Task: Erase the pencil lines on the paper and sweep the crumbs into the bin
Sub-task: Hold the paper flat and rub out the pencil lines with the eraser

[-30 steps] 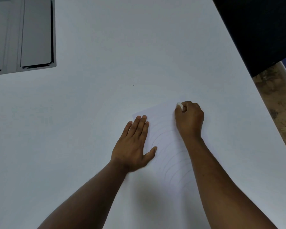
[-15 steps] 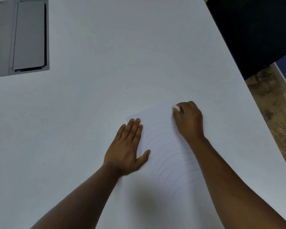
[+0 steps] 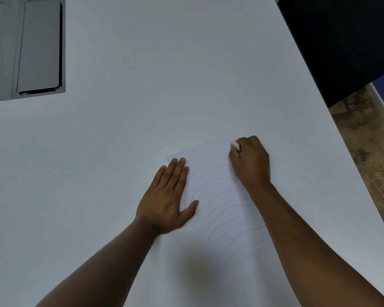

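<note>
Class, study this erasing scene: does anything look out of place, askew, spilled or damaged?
Little stands out. The paper lies askew to the table edge, pinned flat by the left hand. The right hand grips a white eraser at its far end. No tears, spills or visible crumbs; no bin in view.

The paper (image 3: pixel 217 196) lay flat on the table (image 3: pixel 142 85), a little right of the middle and close in front of me. My left hand (image 3: pixel 166 196) rested flat on the paper's left edge, fingers pointing away from me. My right hand (image 3: pixel 251 162) sat on the paper's far right part, closed around the eraser (image 3: pixel 235 145), which stuck out toward the far edge of the sheet. The pencil lines (image 3: pixel 222 218) ran between my two hands and nearer to me. A recessed panel (image 3: pixel 38 47) sat in the table's far left corner, well apart from the paper.
</note>
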